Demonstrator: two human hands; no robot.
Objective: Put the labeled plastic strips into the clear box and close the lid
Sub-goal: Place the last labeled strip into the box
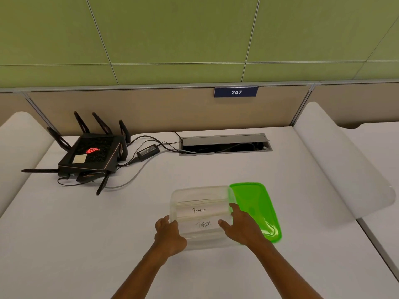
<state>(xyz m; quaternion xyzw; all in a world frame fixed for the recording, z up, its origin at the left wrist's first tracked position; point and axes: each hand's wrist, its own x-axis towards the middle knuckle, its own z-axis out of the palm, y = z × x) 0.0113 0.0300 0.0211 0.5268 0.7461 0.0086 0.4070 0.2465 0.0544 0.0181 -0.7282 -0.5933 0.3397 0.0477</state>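
Note:
A clear box (194,192) stands on the white desk in front of me. Inside it lie clear plastic strips, one labeled PENGUIN (199,210) and one labeled TIGER (203,224). My left hand (168,233) grips the box's near left corner. My right hand (241,225) holds the near right side, thumb inside over the TIGER strip. The green lid (257,208) lies flat on the desk just right of the box, partly under the box's right edge and my right hand.
A black router (92,154) with antennas sits at the back left, with a power brick (148,151) and cables running to an open cable tray (224,144) at the back centre. Beige partition walls flank the desk on both sides.

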